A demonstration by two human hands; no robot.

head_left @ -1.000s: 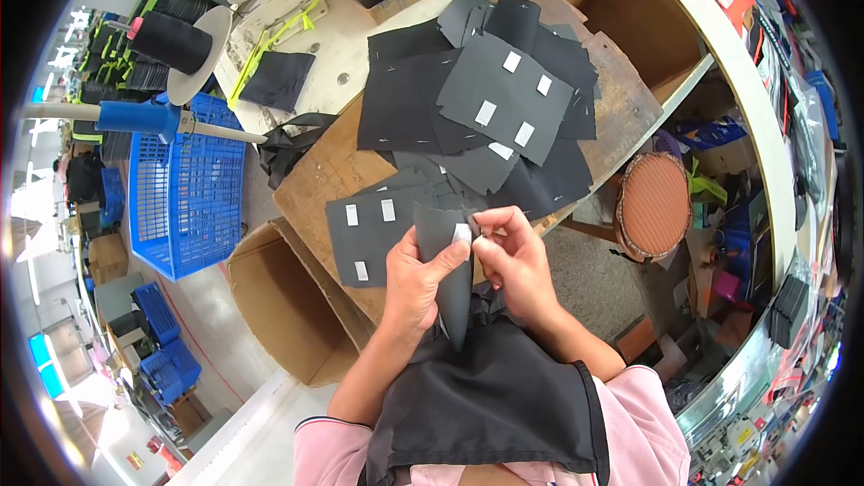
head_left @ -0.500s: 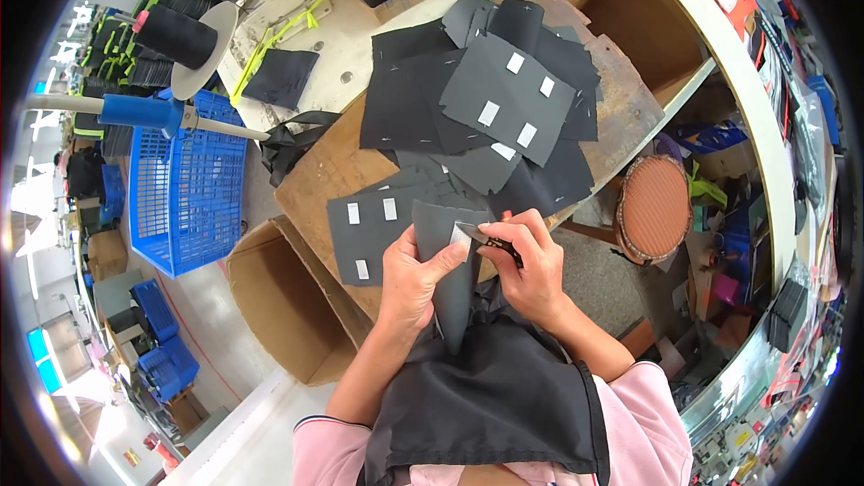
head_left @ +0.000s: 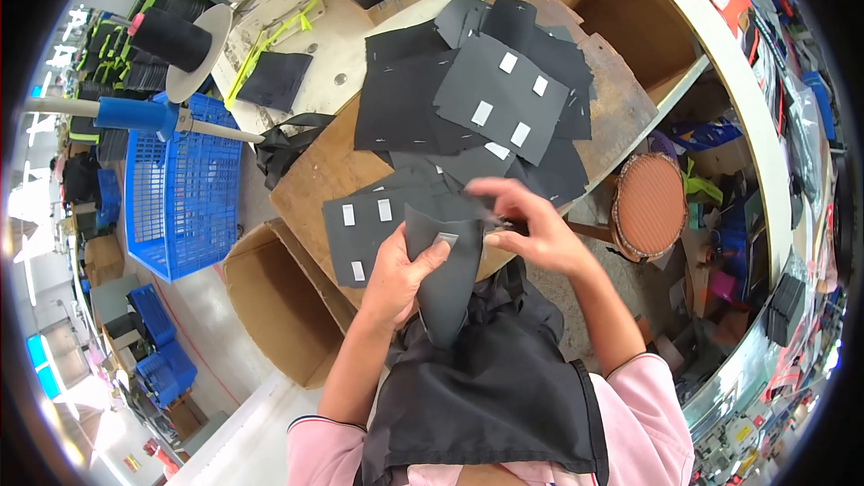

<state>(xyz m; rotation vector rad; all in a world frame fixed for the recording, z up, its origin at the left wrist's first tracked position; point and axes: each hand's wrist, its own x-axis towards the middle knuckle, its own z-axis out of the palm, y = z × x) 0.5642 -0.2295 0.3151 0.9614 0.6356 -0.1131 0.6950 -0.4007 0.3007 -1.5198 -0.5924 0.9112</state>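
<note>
Wooden board point(head_left: 310, 166) lying behind. Dark grey fabric piece point(head_left: 447, 288) hanging at its near edge, curving lengthwise, tapering to a rounded lower end. Right hand point(head_left: 544, 238) blurring just beside it, fingers bending; can't tell grip. Left hand point(head_left: 396, 279) gripping the piece. White patch point(head_left: 448, 238) sitting at left thumb tip.

The shirt point(head_left: 652, 427) is pale pink, its short sleeves point(head_left: 326, 452) ending in narrow trim of dark, white and red stripes. Over it lies a plain black apron point(head_left: 486, 405), creased, with a dark band along its right edge. The left hand point(head_left: 396, 277) and right hand point(head_left: 540, 232) are bare.
</note>
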